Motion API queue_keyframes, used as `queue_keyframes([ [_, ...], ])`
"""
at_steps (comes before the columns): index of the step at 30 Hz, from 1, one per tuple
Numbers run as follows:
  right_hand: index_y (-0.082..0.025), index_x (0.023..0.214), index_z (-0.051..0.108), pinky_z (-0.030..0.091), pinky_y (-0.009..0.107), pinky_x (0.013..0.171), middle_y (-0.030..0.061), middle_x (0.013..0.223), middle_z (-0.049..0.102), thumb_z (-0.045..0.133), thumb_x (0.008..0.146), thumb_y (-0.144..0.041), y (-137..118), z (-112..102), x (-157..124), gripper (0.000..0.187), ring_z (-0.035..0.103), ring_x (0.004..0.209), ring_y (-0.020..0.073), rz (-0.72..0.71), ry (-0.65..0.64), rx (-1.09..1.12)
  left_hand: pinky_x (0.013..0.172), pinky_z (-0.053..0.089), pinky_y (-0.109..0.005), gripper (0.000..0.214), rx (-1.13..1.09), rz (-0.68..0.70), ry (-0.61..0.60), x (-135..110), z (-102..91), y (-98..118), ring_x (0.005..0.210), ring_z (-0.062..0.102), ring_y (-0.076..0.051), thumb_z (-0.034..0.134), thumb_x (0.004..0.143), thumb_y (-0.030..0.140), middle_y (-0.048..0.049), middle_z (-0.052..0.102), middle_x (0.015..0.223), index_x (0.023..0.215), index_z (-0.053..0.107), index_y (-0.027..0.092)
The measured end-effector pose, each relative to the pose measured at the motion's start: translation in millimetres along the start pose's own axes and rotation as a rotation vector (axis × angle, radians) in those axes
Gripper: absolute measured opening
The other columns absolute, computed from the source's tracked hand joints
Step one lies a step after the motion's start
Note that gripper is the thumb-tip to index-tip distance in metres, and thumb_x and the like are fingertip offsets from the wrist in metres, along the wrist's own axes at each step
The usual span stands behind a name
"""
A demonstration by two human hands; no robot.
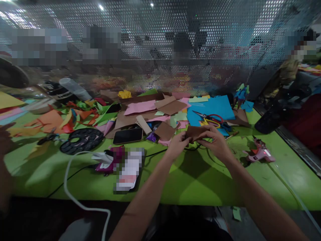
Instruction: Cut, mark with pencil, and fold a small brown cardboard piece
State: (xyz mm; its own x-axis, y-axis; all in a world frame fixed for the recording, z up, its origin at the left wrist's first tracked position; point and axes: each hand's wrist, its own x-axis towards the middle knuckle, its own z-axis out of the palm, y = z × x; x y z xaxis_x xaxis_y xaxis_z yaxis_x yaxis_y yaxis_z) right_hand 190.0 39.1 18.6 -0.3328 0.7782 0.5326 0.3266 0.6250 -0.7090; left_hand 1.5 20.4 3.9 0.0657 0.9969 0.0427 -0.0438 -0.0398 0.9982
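Observation:
Between my two hands, above the green table, is a small piece of brown paper [194, 132]. My left hand [177, 144] pinches its left side, and my right hand [212, 139] grips it from the right. Just left of them lies another brown paper square [165, 131] on pink scraps. Behind my right hand, scissors with red and yellow handles [213, 119] rest on a large blue sheet [225, 105]. A pink glue gun [259, 154] sits to the right of my right hand.
Two phones, one dark [127, 135] and one lit [130, 170], lie left of my hands. Farther left are a black palette [81, 140] and orange scraps [48, 121]. Cords cross the green table [185, 190]. A perforated metal screen [155, 50] stands behind. Another person's hand [5, 140] shows at left.

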Motion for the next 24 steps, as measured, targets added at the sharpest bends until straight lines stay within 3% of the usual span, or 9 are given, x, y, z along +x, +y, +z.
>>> queue_keyframes([
  [5,-0.024,0.081,0.072,0.043,0.045,0.101,0.0084,0.129,0.061,0.071,0.082,-0.031,4,1,-1,0.007,0.052,0.124,0.0286,-0.001,0.019,-0.027,0.061,0.033,-0.024,0.022,0.111,0.043,-0.031,-1,2.3,1,0.064,0.046,-0.012,0.062,0.078,0.032,-0.0001,0.061,0.075,0.092,0.065,0.016],
  [12,-0.023,0.079,0.068,0.049,0.039,0.083,0.0059,0.094,0.063,0.072,0.081,-0.033,10,6,-1,0.010,0.060,0.095,0.0250,0.056,0.093,-0.023,0.060,0.036,-0.025,0.030,0.280,0.067,-0.081,-9,5.0,10,0.065,0.045,-0.014,0.047,0.091,0.042,0.0007,0.053,0.070,0.084,0.063,0.017],
  [15,-0.023,0.080,0.069,0.050,0.036,0.076,0.0062,0.094,0.061,0.072,0.081,-0.033,10,6,-1,0.010,0.058,0.096,0.0249,0.064,0.101,0.018,0.071,0.043,-0.026,0.027,0.303,0.126,-0.131,-11,7.5,13,0.078,0.054,-0.016,0.048,0.092,0.038,-0.0027,0.063,0.086,0.094,0.064,0.017],
  [18,-0.024,0.079,0.070,0.049,0.036,0.079,0.0057,0.096,0.061,0.073,0.080,-0.033,9,6,-1,0.010,0.057,0.097,0.0240,0.059,0.106,0.048,0.084,0.046,-0.029,0.023,0.303,0.162,-0.166,-10,9.6,11,0.094,0.058,-0.019,0.054,0.088,0.030,-0.0060,0.066,0.102,0.105,0.063,0.016],
  [24,-0.023,0.076,0.068,0.047,0.035,0.081,0.0043,0.093,0.060,0.074,0.078,-0.033,7,8,-2,0.012,0.057,0.094,0.0223,0.104,0.149,0.109,0.081,0.047,-0.030,0.022,0.351,0.169,-0.185,-9,11.6,2,0.088,0.058,-0.019,0.050,0.089,0.028,-0.0063,0.067,0.095,0.099,0.065,0.016],
])
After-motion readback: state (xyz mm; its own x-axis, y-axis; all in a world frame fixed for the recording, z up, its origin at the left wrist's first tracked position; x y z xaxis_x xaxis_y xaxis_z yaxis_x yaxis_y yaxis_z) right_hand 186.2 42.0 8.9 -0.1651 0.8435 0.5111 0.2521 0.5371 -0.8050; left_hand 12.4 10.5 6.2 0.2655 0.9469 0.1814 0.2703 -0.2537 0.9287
